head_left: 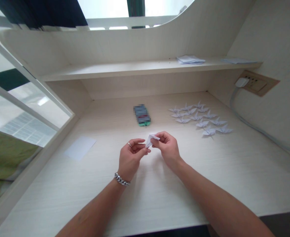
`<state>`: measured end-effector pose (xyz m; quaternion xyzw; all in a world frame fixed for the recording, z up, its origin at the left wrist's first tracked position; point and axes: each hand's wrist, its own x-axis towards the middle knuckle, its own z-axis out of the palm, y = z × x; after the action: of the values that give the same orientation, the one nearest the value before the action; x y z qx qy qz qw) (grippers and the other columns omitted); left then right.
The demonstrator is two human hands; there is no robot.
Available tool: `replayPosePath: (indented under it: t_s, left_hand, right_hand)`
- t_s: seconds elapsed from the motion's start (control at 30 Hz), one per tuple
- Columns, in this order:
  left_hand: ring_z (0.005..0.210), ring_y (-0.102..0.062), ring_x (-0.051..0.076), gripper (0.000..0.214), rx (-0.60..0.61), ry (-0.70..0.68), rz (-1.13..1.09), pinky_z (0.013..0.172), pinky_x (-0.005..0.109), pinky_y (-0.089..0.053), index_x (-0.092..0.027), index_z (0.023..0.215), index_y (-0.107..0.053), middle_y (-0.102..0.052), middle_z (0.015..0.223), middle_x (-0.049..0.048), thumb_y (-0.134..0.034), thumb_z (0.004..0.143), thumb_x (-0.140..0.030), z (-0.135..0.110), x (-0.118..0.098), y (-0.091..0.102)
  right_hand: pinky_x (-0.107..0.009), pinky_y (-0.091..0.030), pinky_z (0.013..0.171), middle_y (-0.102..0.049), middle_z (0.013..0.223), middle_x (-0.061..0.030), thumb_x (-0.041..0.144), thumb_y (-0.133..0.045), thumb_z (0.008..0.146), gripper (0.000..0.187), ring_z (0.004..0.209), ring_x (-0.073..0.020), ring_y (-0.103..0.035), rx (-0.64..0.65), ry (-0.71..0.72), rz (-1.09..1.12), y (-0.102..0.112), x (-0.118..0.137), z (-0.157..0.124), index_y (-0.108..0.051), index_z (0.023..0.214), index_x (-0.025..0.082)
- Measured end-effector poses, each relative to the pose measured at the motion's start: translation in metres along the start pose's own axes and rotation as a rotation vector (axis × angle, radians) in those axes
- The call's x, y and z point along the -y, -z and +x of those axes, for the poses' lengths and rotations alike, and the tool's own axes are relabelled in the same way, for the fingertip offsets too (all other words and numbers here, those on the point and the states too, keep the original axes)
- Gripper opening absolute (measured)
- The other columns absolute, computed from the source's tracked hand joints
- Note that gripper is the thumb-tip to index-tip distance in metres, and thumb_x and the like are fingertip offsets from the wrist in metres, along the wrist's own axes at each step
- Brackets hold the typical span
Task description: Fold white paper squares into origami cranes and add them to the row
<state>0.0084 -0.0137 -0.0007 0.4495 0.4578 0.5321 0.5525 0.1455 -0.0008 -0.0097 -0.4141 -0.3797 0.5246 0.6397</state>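
A small piece of folded white paper (149, 139) is held above the middle of the desk, between my two hands. My right hand (168, 146) pinches its right side with thumb and fingers. At its lower left corner, the thumb and a fingertip of my left hand (132, 154) close on the paper. A ring and a chain bracelet are on the left hand and wrist. Several folded white paper cranes (196, 117) stand in a group on the desk to the right. Flat on the left side of the desk lies a sheet of white paper (80, 147).
Beyond my hands lies a phone (144, 124) with a green edge, its screen blurred. Stacked papers (190, 59) rest on the shelf (125, 69). A white plug sits in the wall socket (257, 83), its cable (253, 126) running down the right side.
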Motion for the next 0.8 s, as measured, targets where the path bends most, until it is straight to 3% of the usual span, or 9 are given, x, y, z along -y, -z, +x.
replayPosePath:
  t_s: [0.1,0.27,0.4,0.57,0.7,0.8]
  left_hand:
    - [0.067,-0.071,0.019,0.031,0.019,0.026,-0.028,0.066,0.029,-0.056,-0.012,0.091,-0.064,-0.072,0.074,0.0044,-0.076,0.063,-0.014,0.0,0.0,0.0]
    - [0.064,-0.068,0.017,0.03,0.009,0.039,-0.001,0.065,0.03,-0.055,-0.011,0.09,-0.066,-0.072,0.072,0.0057,-0.077,0.067,-0.027,0.003,0.0,0.001]
    - [0.064,-0.068,0.017,0.034,0.038,0.057,0.027,0.065,0.029,-0.054,-0.011,0.091,-0.066,-0.071,0.068,0.005,-0.081,0.061,-0.02,0.003,0.0,0.002]
    - [0.073,-0.068,0.016,0.042,0.091,0.047,-0.015,0.07,0.027,-0.055,-0.013,0.094,-0.066,-0.072,0.078,0.0046,-0.082,0.055,-0.012,0.004,0.002,0.005]
    - [0.071,-0.068,0.016,0.034,0.086,0.021,-0.005,0.069,0.029,-0.056,-0.015,0.098,-0.068,-0.072,0.08,0.0049,-0.077,0.067,-0.024,0.007,0.002,0.008]
    - [0.069,-0.068,0.017,0.027,0.06,0.016,0.049,0.067,0.03,-0.057,-0.013,0.089,-0.071,-0.072,0.076,0.0055,-0.078,0.065,-0.025,0.009,0.0,0.01]
  right_hand:
    - [-0.027,-0.051,0.059,-0.065,0.065,0.0016,0.033,-0.081,0.06,0.028,0.059,-0.0126,-0.06,0.019,-0.029,-0.005,0.003,0.001,0.002,-0.062,0.074,0.017]
    - [-0.028,-0.051,0.055,-0.064,0.06,0.0019,0.032,-0.08,0.06,0.027,0.054,-0.0132,-0.059,0.193,-0.071,-0.007,0.004,-0.004,0.003,-0.061,0.07,0.017]
    - [-0.029,-0.051,0.054,-0.065,0.061,0.002,0.032,-0.081,0.059,0.029,0.053,-0.0139,-0.06,0.171,-0.085,0.013,0.002,-0.005,0.002,-0.061,0.072,0.017]
    - [-0.027,-0.051,0.055,-0.066,0.063,0.0016,0.03,-0.081,0.058,0.028,0.056,-0.0127,-0.06,0.122,-0.098,0.016,0.005,-0.001,0.005,-0.062,0.072,0.016]
    - [-0.021,-0.047,0.052,-0.065,0.061,0.0016,0.03,-0.082,0.057,0.026,0.056,-0.0105,-0.058,0.21,-0.171,-0.071,0.008,0.004,0.005,-0.066,0.07,0.015]
    - [-0.021,-0.046,0.051,-0.066,0.062,0.0002,0.031,-0.081,0.058,0.023,0.057,-0.0109,-0.059,0.284,-0.197,-0.121,0.009,0.007,0.004,-0.069,0.07,0.015]
